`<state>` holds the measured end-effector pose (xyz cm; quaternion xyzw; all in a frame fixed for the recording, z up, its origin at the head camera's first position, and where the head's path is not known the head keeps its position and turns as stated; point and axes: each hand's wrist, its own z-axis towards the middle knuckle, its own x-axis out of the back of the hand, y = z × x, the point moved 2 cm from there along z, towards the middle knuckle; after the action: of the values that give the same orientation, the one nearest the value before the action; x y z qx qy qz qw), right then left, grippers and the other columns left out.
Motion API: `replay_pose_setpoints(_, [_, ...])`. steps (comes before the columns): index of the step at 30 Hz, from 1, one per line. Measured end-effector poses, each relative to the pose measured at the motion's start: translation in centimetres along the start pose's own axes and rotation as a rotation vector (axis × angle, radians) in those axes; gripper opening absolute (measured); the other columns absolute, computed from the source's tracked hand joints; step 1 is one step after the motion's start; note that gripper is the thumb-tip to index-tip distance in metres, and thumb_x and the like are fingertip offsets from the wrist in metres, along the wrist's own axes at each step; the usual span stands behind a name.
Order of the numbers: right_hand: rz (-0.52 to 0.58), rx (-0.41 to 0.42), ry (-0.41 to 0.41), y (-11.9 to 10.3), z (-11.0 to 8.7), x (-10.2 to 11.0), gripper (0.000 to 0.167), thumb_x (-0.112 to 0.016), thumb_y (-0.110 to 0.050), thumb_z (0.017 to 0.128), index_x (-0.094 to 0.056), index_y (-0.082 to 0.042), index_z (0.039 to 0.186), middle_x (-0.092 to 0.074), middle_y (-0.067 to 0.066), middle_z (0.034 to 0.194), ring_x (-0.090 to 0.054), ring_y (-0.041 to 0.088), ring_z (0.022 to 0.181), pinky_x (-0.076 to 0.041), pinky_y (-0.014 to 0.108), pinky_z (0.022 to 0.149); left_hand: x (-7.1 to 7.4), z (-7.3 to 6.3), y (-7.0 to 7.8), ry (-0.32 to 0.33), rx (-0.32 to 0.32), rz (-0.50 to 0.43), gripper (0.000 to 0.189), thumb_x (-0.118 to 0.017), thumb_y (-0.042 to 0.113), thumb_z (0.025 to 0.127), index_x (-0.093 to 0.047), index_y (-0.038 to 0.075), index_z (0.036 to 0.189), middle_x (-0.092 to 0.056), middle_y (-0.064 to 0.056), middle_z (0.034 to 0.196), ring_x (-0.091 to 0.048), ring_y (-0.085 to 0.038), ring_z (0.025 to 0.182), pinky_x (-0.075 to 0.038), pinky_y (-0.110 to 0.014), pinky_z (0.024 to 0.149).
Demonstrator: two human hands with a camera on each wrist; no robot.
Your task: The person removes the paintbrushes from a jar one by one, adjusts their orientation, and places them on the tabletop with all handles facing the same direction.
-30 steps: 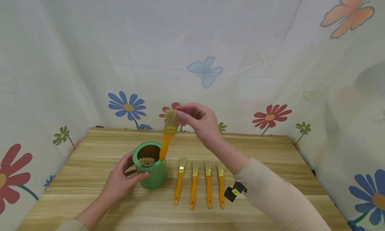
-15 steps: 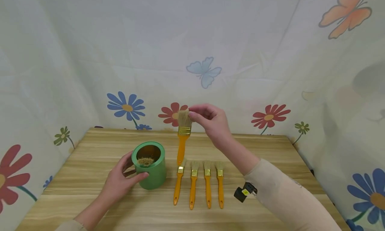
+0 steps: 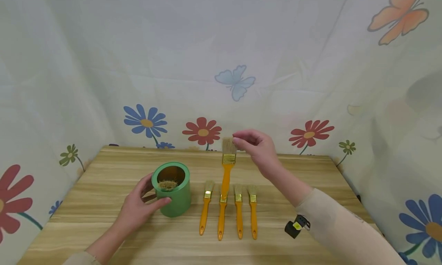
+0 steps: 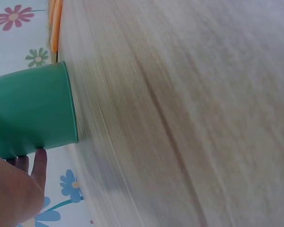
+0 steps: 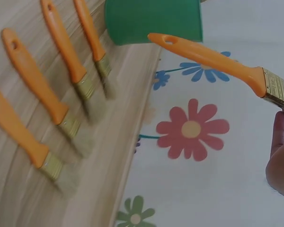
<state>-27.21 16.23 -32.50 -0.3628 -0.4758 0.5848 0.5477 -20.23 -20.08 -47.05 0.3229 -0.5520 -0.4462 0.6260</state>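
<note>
In the head view my right hand [image 3: 259,150] pinches a wide paintbrush [image 3: 226,176] by its bristles, orange handle hanging down, above the table. The handle's end overlaps one of several smaller paintbrushes [image 3: 239,215] lying in a row, bristles pointing away from me. Left of the row stands a green can [image 3: 176,201], its top open and a brown bristly mass [image 3: 167,185] showing inside. My left hand [image 3: 138,203] grips the can around its side, thumb in front. The left wrist view shows fingers [image 4: 39,165] against the can's wall.
Everything stands on a wood-grain table [image 3: 114,173]. Behind it and at both sides hangs a pale cloth [image 3: 276,46] printed with flowers and butterflies. A small black camera [image 3: 297,226] is strapped at the right sleeve.
My right hand has carried the wide paintbrush from the can's rim to the right, over the row, and slightly lower. The left hand and the can stay in place.
</note>
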Motion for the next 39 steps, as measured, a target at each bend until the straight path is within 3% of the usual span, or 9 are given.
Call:
replay_pose_setpoints(13, [-0.095,-0.146,-0.009,3.9,-2.1,4.2,0.027,-0.075,-0.013,0.102,-0.073,0.005,0.122,-0.076,0.004,0.110,-0.072,0.018,0.097,-0.065,0.030,0.093,0.0,0.0,-0.3,0.002,-0.012,-0.003,0.086,-0.090,0.030,0.090,-0.043,0.022,0.162,-0.057,-0.007,0.153,-0.056,-0.031,0.139,-0.059,-0.048,0.107])
replay_pose_setpoints(19, [-0.102,-0.187,0.004,5.9,-2.8,6.0,0.033,-0.073,-0.008,0.102,-0.068,0.014,0.127,-0.076,-0.001,0.102,-0.073,0.014,0.093,-0.066,0.029,0.090,0.0,0.2,-0.6,0.002,-0.015,-0.013,0.087,-0.091,0.030,0.089,-0.043,0.022,0.162,-0.057,-0.008,0.154,-0.056,-0.033,0.139,-0.059,-0.050,0.107])
replay_pose_setpoints(26, [-0.121,-0.267,0.003,7.5,-4.0,8.0,0.036,-0.072,-0.010,0.104,-0.066,0.015,0.129,-0.078,0.003,0.108,-0.075,0.015,0.092,-0.066,0.028,0.088,0.0,0.1,-0.6,0.003,-0.013,-0.010,0.088,-0.091,0.030,0.089,-0.043,0.021,0.162,-0.057,-0.010,0.154,-0.056,-0.036,0.139,-0.058,-0.053,0.108])
replay_pose_setpoints(39, [-0.174,-0.335,-0.013,9.8,-5.0,10.2,0.035,-0.070,-0.007,0.105,-0.065,0.016,0.131,-0.078,0.011,0.112,-0.075,0.013,0.089,-0.067,0.032,0.088,0.1,0.2,-0.7,-0.001,-0.012,-0.008,0.087,-0.090,0.031,0.089,-0.043,0.023,0.162,-0.056,-0.009,0.155,-0.056,-0.036,0.140,-0.058,-0.053,0.108])
